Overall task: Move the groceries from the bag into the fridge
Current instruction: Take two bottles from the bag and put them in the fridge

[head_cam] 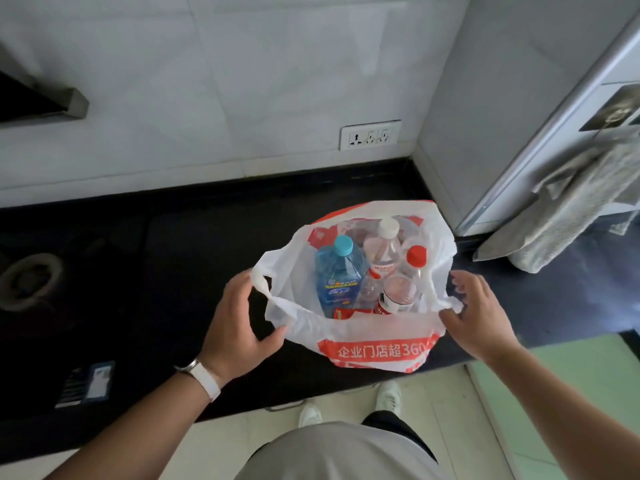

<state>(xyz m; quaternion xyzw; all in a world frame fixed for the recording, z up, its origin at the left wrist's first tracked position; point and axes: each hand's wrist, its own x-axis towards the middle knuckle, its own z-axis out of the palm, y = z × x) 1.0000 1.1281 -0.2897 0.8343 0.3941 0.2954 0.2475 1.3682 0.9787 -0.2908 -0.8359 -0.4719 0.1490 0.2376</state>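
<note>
While the left hand (239,320) grips the bag's (374,351) nine-o'clock handle (263,289) and the right hand (481,317) pinches the three-o'clock one, the limp bag stands open on the counter (173,271). Its bottles (337,282) look heavy, rigid and slick: best grasped just below the cap.

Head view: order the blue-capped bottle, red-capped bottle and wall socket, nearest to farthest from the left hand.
1. Blue-capped bottle, left side of the bag, beside the left hand.
2. Red-capped bottle, bag's right side.
3. Wall socket, on the back wall.

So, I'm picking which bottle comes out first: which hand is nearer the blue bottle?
Left. The left hand holds the bag just beside the blue bottle; the right hand holds its opposite handle.
</note>
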